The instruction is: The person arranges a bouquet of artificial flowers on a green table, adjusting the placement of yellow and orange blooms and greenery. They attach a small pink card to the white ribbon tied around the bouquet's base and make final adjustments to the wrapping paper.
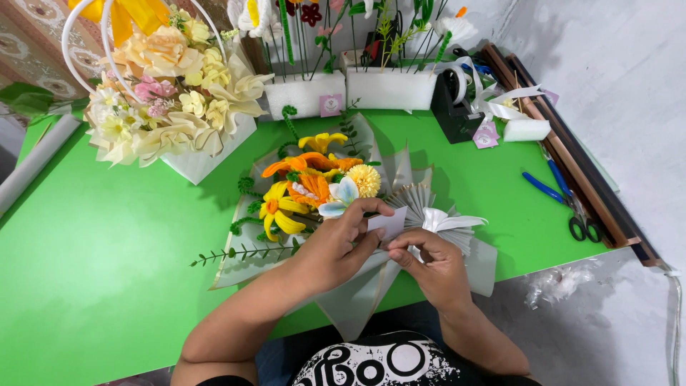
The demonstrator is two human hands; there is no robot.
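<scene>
Left hand point(336, 246) pinching a small pale card point(389, 223) between thumb and fingers, over the wrapped bouquet point(314, 189). Right hand point(432, 264) closed on the same card's lower edge, fingertips meeting the left's. White ribbon bow point(439, 220) just beyond. Green table point(107, 250) beneath; scissors point(572, 214) well off right.

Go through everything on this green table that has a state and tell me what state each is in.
Left hand: pinching the small card.
Right hand: fingers curled at the card's lower edge.
Wrapped bouquet: lying flat, white bow tied.
Scissors: lying closed.
Flower basket: upright, filled.
</scene>
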